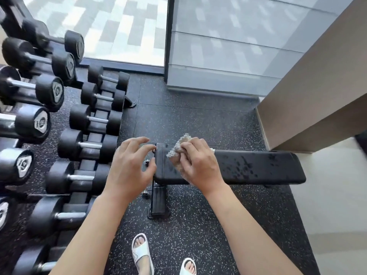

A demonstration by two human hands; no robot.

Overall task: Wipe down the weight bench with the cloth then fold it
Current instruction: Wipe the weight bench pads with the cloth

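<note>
Below me, the black padded weight bench (pixel 256 167) stands on the speckled rubber floor (pixel 198 120), its top dotted with wet droplets, a crumpled white cloth (pixel 179 150) lying near its left end.

Bench (pixel 258 165) was a flat black padded one, lying left to right across the speckled floor below me, pad spotted with wet-looking marks. Cloth (pixel 179 150) was small, off-white, knit-textured, bunched up over the bench's left end.

The long black padded bench (pixel 258 167) looks like smooth vinyl, wet-spotted. The small beige cloth (pixel 179 148) is knobbly. The black dumbbells (pixel 89 120) on the left look matt, with shiny metal handles.
</note>
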